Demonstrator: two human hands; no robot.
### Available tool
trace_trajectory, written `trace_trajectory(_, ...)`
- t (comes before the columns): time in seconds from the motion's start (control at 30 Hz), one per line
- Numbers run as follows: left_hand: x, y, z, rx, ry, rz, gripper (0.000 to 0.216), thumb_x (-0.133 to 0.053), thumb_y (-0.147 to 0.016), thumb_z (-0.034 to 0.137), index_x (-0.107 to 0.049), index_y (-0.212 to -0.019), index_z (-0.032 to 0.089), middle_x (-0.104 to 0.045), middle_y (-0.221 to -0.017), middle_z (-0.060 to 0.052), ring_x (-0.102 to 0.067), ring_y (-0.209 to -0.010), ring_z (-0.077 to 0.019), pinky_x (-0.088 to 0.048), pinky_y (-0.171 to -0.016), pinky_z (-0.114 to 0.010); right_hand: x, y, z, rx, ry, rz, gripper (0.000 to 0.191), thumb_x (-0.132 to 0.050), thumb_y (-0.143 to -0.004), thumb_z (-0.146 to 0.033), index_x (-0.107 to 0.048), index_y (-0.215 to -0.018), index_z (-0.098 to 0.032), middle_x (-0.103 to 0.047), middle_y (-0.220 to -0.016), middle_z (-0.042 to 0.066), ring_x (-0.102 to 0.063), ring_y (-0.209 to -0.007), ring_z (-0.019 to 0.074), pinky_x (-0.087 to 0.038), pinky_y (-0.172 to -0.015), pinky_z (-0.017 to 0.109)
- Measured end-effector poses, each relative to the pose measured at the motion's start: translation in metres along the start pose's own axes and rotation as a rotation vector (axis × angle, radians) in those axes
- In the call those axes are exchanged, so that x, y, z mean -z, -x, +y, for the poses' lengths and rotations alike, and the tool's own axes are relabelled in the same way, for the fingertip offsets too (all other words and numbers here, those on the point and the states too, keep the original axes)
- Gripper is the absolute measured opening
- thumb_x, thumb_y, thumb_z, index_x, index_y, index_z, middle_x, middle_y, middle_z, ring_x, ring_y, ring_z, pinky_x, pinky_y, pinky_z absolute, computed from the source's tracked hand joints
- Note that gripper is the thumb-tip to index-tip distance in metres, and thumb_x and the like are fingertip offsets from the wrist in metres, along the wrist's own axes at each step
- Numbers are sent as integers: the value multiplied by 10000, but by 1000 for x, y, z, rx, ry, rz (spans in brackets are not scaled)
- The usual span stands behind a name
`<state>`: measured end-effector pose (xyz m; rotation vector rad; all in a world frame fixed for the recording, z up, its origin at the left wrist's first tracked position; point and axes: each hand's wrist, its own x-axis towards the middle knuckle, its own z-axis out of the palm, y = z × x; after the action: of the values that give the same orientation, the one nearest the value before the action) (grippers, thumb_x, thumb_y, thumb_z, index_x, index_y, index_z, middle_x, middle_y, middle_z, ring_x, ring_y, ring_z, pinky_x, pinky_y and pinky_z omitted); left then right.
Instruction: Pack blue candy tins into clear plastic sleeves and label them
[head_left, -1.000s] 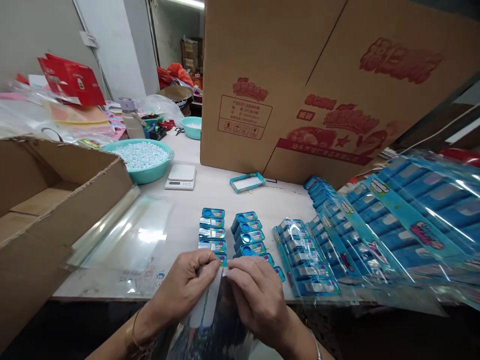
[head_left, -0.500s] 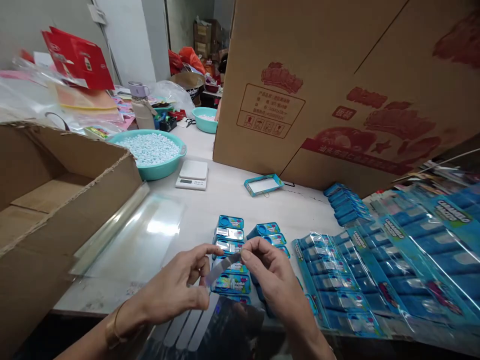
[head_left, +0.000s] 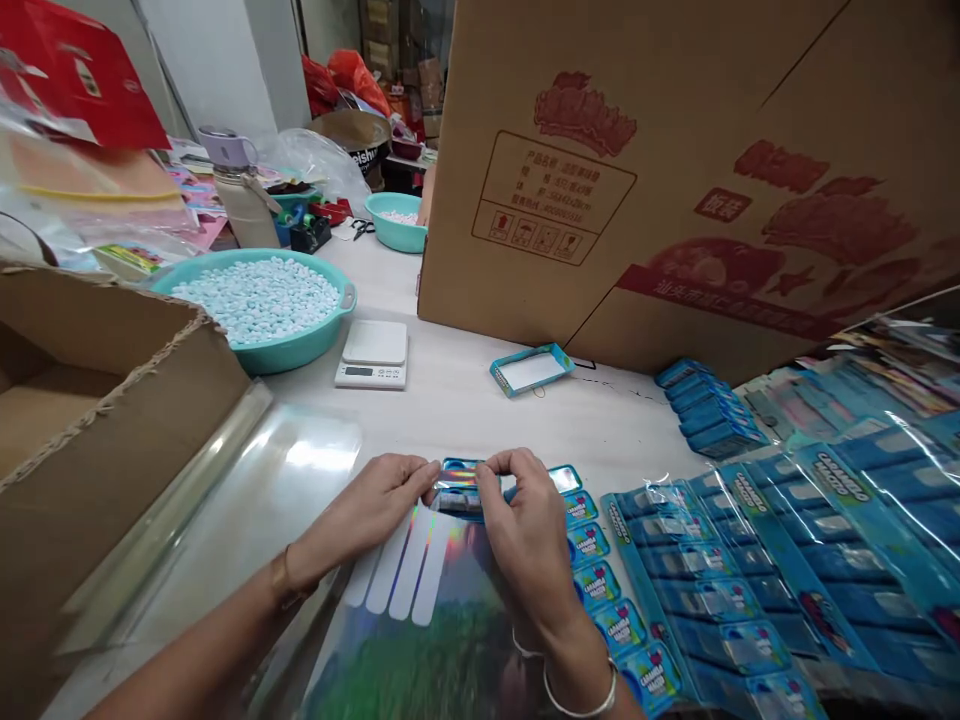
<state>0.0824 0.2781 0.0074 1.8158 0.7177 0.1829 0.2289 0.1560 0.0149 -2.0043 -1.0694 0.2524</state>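
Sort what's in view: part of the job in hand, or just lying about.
Seemingly part of the job:
iridescent strip, between left hand and right hand
reflective sheet with strip-shaped white gaps
blue CARAMELO boxes beside the right hand

Probably just lying about:
digital scale
lilac-lidded bottle
scissors
red packaging

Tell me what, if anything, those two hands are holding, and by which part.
A shiny strip, seemingly by its two ends: the left hand at one, the right hand at the other. Both ends are partly covered.
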Motion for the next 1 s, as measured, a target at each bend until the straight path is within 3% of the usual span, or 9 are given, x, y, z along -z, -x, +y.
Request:
trace_trajectory(0.2, -2, -30, -20, 17, -140, -20, 562, -367, -954, 626, -495, -647, 172, -466, -619, 16, -404, -633, -141, -285, -618, -265, -17, -9, 22, 9, 48, -10, 168, -526, -938, -250, -598, -801, -185, -622, -1099, 90, -560, -1120, 249, -390, -929, 379)
trace_trajectory(0.47, -7, -39, -35, 20, -138, -23, 549, -384, -953, 609, -496, -644, 170, -430, -608, 25, -373, -624, -133, -265, -600, -256, -27, -9, 31, -4, 71, -25, 163, -504, -950, -221, -556, -801, -181, -604, -952, 57, -554, -925, 203, -387, -825, 348)
trace_trajectory(0.6, -14, -42, -45, 42, 52, -61, 538, -427, -915, 642, -489, -665, 170, -378, -611, 36, -317, -605, -123, -259, -577, -249, -28, -9, 33, 6, 87, -29, 154, -501, -930, -185, -541, -782, -183, -591, -923, 55, -530, -908, 206, -391, -819, 354)
trace_trajectory(0.67, -22, -42, -52, 80, 192, -78, 542, -468, -875, 678, -468, -674, 174, -351, -608, 44, -277, -585, -114, -236, -553, -248, -29, -8, 34, 3, 75, -9, 48, -519, -907, -180, -564, -892, -177, -599, -976, 67, -539, -949, 222, -407, -852, 372)
trace_trajectory(0.77, -35, -43, -65, 133, 249, -57, 567, -479, -843, 713, -418, -649, 185, -331, -595, 46, -248, -578, -107, -208, -542, -248, -35, -8, 37, -1, 39, 34, 260, -516, -881, -167, -531, -1141, -157, -601, -1090, 98, -546, -1024, 248, -431, -911, 413)
trace_trajectory(0.83, -38, -44, -70, 130, 180, -19, 582, -461, -838, 726, -404, -624, 187, -349, -583, 39, -274, -584, -114, -221, -551, -248, -36, -10, 37, 10, 46, 15, 322, -471, -866, -119, -538, -1180, -147, -609, -1113, 114, -546, -1051, 263, -436, -942, 447)
trace_trajectory(0.9, -34, -40, -67, 112, 78, 46, 570, -473, -837, 699, -471, -619, 172, -437, -592, 16, -360, -610, -136, -269, -579, -250, -28, -11, 35, 14, 24, -36, 380, -432, -866, -89, -551, -1225, -126, -621, -1140, 136, -554, -1090, 274, -438, -980, 476)
trace_trajectory(1.0, -17, -15, -49, 81, -52, 164, 516, -539, -829, 629, -624, -689, 140, -586, -670, -34, -498, -703, -186, -347, -650, -256, 7, -7, 29, 11, -166, -6, 401, -443, -946, -195, -518, -1335, -131, -599, -1286, 151, -544, -1221, 258, -415, -1081, 483)
